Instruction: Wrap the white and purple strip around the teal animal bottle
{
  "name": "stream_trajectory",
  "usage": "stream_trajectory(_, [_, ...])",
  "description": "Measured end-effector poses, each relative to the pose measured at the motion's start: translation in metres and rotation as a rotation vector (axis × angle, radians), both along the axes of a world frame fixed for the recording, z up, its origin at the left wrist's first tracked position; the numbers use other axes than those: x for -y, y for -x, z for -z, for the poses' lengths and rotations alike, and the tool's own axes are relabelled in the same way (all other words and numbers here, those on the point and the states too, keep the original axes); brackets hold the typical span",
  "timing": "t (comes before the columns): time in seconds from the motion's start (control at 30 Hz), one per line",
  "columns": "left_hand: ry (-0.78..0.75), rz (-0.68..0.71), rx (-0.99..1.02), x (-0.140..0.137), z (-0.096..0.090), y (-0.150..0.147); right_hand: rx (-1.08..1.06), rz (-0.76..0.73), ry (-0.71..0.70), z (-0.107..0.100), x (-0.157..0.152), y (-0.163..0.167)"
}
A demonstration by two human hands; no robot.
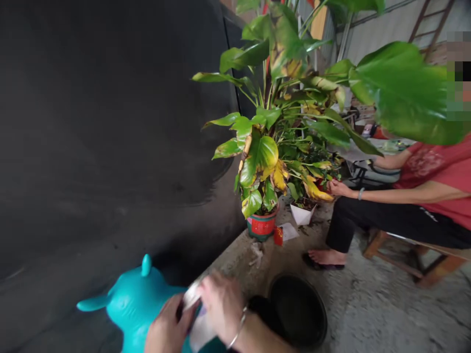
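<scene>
Teal toy animal [136, 304]: smooth plastic or rubber, slight sheen. White packet [200, 328] pinched between left hand [167, 331] and right hand [222, 306]: thin, looks like paper or film, blurred, cannot tell which. Bracelet [239, 327] on right wrist: shiny metal. Black basin [298, 309]: matt plastic. Floor [368, 304]: rough grey concrete. Dark wall [110, 122]: matt, smudged. Plant leaves [263, 154]: glossy, some yellowed. Red-green pot [261, 226]: glossy glazed look. White pot [302, 214]: smooth. Stool [423, 267] under the seated person: bare wood. That person's red shirt [441, 171]: cloth.
</scene>
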State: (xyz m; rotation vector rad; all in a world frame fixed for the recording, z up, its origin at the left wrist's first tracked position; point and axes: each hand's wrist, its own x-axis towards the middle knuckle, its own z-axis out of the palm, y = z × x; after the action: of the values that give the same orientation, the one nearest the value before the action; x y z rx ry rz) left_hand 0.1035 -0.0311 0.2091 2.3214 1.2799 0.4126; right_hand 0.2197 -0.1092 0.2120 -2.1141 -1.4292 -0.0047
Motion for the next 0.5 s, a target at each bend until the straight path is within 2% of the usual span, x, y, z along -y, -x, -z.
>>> stream_trajectory(0.1, [0.005,0.25,0.138,0.023,-0.04,-0.061,0.131,0.111,-0.185,-0.041,0.056,-0.066])
stream_trajectory(0.17, [-0.023,0.395,0.163,0.045,-0.05,-0.109,0.189,0.193,-0.275,-0.043,0.095,-0.105])
stream_trajectory(0.2, [-0.034,0.446,0.149,0.056,-0.049,-0.132,0.201,0.233,-0.276,-0.035,0.112,-0.121])
stream_trajectory(0.27, [0.015,0.527,0.027,0.077,-0.035,-0.171,0.189,0.332,-0.186,-0.002,0.143,-0.147])
stream_trajectory(0.33, [0.116,0.586,-0.138,0.094,-0.008,-0.198,0.135,0.436,0.018,0.051,0.168,-0.165])
stream_trajectory(0.37, [0.16,0.606,-0.205,0.101,0.008,-0.206,0.101,0.482,0.151,0.082,0.178,-0.171])
stream_trajectory(0.5, [0.24,0.612,-0.38,0.109,0.069,-0.204,-0.002,0.552,0.404,0.203,0.201,-0.177])
